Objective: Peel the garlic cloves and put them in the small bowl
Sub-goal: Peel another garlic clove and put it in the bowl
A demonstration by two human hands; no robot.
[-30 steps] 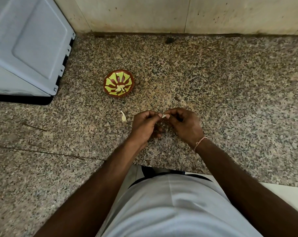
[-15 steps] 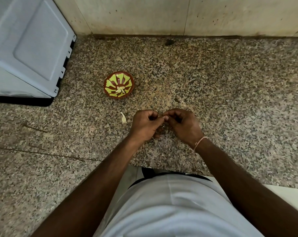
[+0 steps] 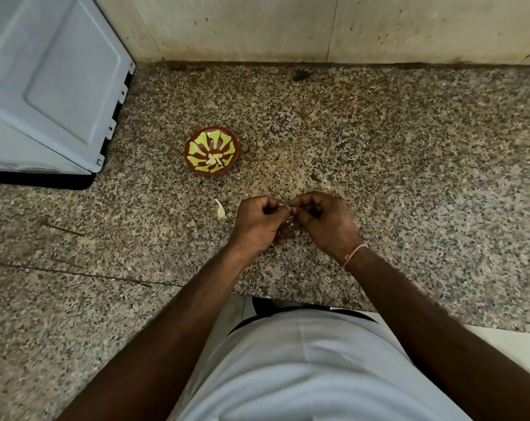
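Note:
My left hand [image 3: 257, 223] and my right hand [image 3: 324, 221] meet fingertip to fingertip over the speckled granite counter [image 3: 379, 165]. Between them they pinch a small garlic clove [image 3: 285, 206], of which only a pale sliver shows. A small red-brown bowl [image 3: 193, 147] with a yellow-green petal pattern stands beyond and to the left of my hands. Pale peeled cloves [image 3: 213, 159] lie in its middle. One loose pale garlic piece [image 3: 220, 210] lies on the counter just left of my left hand.
A large light-blue plastic box [image 3: 51, 86] fills the back left corner. A tiled wall [image 3: 318, 25] runs along the back. A dark pebble-like speck [image 3: 300, 75] lies near the wall. The counter's front edge [image 3: 288, 299] is close to my body.
My fingertips have closed tighter around the clove, hiding more of its white tip. The hands stay in the same place.

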